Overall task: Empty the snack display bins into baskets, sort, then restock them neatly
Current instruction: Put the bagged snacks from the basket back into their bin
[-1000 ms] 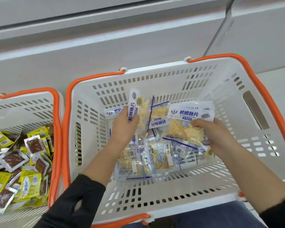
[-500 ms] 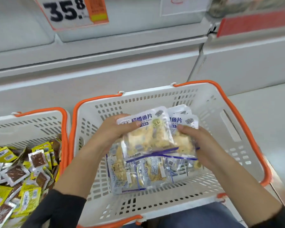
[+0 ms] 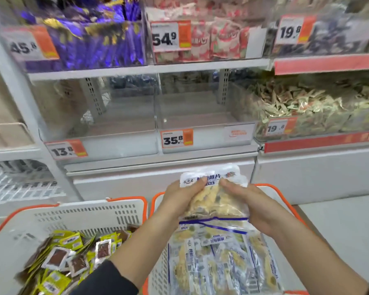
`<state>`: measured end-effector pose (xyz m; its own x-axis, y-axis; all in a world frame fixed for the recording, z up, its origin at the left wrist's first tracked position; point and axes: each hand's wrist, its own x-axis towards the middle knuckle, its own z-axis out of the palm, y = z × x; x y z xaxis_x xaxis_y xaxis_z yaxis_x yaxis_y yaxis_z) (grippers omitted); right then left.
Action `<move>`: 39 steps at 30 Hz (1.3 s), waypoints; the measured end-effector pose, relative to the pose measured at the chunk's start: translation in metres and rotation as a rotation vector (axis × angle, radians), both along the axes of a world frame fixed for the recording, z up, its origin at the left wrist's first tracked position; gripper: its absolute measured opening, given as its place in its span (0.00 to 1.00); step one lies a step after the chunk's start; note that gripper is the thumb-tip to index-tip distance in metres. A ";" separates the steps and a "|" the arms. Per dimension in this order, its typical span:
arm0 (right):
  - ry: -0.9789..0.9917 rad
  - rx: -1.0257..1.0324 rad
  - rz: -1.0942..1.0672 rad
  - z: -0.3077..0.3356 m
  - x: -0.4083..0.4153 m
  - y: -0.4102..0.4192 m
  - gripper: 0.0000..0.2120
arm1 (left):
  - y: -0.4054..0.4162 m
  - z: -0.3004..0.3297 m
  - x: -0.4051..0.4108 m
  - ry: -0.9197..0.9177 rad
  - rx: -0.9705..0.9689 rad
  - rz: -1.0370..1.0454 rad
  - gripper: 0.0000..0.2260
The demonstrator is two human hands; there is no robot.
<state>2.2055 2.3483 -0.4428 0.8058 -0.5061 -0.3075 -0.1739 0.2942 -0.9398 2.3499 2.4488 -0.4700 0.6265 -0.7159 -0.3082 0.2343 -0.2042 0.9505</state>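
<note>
On the upper shelf, purple-wrapped snacks point(image 3: 98, 39) fill the left compartment behind a price tag reading 45.8 point(image 3: 29, 46). Beside them stand red-and-white packets point(image 3: 219, 37) with a tag marked 54.9 point(image 3: 170, 36), and further right a tag marked 19.8 point(image 3: 294, 29) fronts dark, blurred packets. At the right of the lower shelf lies a heap of small pale-gold sachets point(image 3: 296, 103) with a 19.8 tag point(image 3: 279, 127) in front. A red strip point(image 3: 326, 63) runs along the shelf edge above that heap. White wire racking point(image 3: 19, 186) shows at the far left, and pale floor point(image 3: 345, 231) at the lower right.
</note>
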 end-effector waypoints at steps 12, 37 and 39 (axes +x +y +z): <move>-0.127 -0.222 -0.121 0.074 0.101 -0.080 0.07 | -0.043 0.096 0.121 -0.740 0.027 0.083 0.21; 0.126 -0.515 -0.012 0.032 0.369 -0.254 0.18 | -0.114 0.051 0.255 -0.548 -0.049 0.057 0.33; 0.116 -0.507 0.010 0.020 0.372 -0.260 0.21 | -0.114 0.050 0.256 -0.540 -0.065 0.056 0.33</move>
<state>2.5773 2.0878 -0.4226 0.7864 -0.6073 -0.1129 -0.2854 -0.1950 -0.9384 2.6062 2.3348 -0.4198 0.7210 -0.6838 0.1118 -0.2816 -0.1417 0.9490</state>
